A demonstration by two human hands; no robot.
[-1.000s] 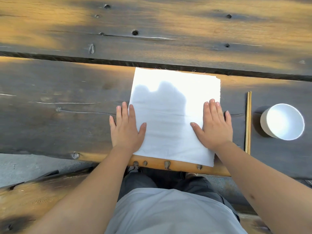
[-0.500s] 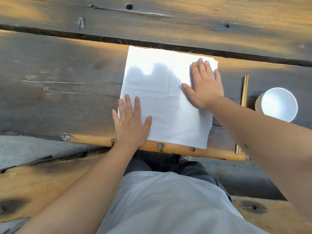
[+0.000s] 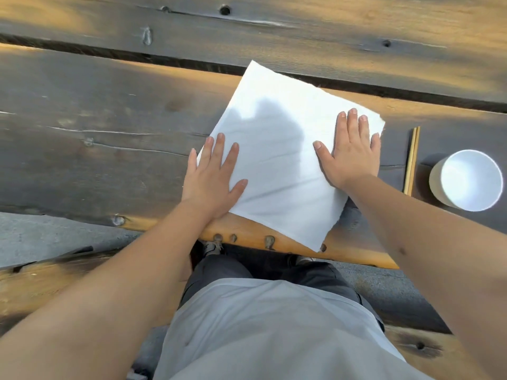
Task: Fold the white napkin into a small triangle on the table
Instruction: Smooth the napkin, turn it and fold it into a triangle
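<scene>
A white square napkin [image 3: 277, 149] lies flat and unfolded on the dark wooden table [image 3: 96, 133], turned so one corner points away and another hangs at the near edge. My left hand [image 3: 212, 178] rests flat on its left corner, fingers spread. My right hand [image 3: 349, 152] presses flat on its right side, fingers together and pointing away. Neither hand grips the cloth.
A pair of wooden chopsticks [image 3: 411, 160] lies right of the napkin. Beyond them stands a white cup [image 3: 469, 179]. A dark gap [image 3: 137, 54] runs between the table planks. The table's near edge [image 3: 247, 237] is just below the napkin.
The napkin has been rotated clockwise from square-on to a diamond-like angle. My right hand went to the far right corner, then came back toward me along the right side. My left hand stayed at the left.
</scene>
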